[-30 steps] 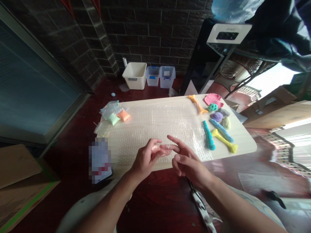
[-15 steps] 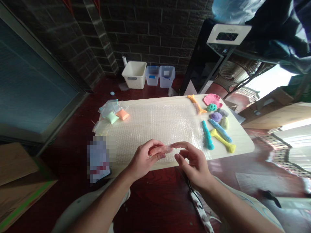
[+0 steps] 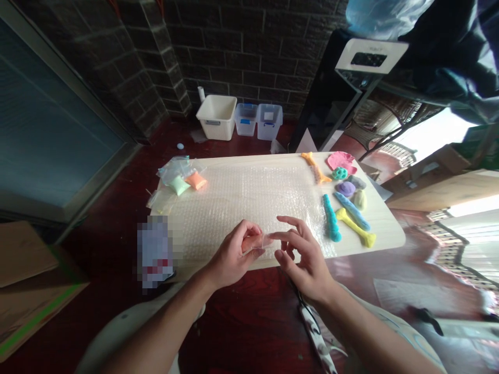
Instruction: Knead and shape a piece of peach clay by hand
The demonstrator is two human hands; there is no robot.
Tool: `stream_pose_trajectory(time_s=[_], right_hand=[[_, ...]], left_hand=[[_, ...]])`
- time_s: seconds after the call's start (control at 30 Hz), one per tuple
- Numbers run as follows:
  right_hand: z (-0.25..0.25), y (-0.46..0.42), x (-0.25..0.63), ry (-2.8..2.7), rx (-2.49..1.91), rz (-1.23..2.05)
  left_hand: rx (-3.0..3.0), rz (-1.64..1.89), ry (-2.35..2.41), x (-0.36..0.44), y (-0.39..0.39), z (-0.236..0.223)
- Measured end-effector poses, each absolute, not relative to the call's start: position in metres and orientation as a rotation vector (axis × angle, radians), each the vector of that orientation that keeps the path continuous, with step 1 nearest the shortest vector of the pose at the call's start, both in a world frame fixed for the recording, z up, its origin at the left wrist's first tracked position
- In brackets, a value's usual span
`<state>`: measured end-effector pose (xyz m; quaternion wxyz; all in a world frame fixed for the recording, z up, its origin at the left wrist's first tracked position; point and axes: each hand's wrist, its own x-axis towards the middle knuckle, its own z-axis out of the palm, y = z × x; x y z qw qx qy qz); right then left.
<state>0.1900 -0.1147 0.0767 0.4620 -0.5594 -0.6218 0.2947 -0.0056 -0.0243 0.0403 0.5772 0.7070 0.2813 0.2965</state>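
Pale table (image 3: 384, 223), bubble wrap (image 3: 249, 197) spread across. Above near edge, left hand (image 3: 236, 255) pinches orange packet (image 3: 251, 242); right hand (image 3: 307, 261) loose, grasping nothing, just beside clear film end (image 3: 267, 240) (contact unclear). Packet probably light, soft, squashy, film slippery; best held around middle. Versus half-second ago: right fingers fanned wider, left grasp similar.

light: from right, blown-out | wall (image 3: 249, 47): dim | bubble wrap (image 3: 241, 200): glare | edges: stretched | 1 pixelated patch (image 3: 156, 252)
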Motion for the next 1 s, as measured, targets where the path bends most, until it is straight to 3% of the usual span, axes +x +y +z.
stream_pose_trajectory(time_s=[0.27,0.57,1.0], right_hand=[[0.068,-0.118,0.19,-1.934,-1.277,0.632],[0.062,-0.115,0.183,-1.96,-1.446,0.795],[0.062,-0.113,0.186,-2.072,-1.348,0.893]], left_hand=[[1.968,0.513,0.785,-0.007,-0.024,0.031],[2.088,0.436,0.888,-0.008,-0.023,0.035],[2.244,0.452,0.926,-0.008,-0.025,0.029]])
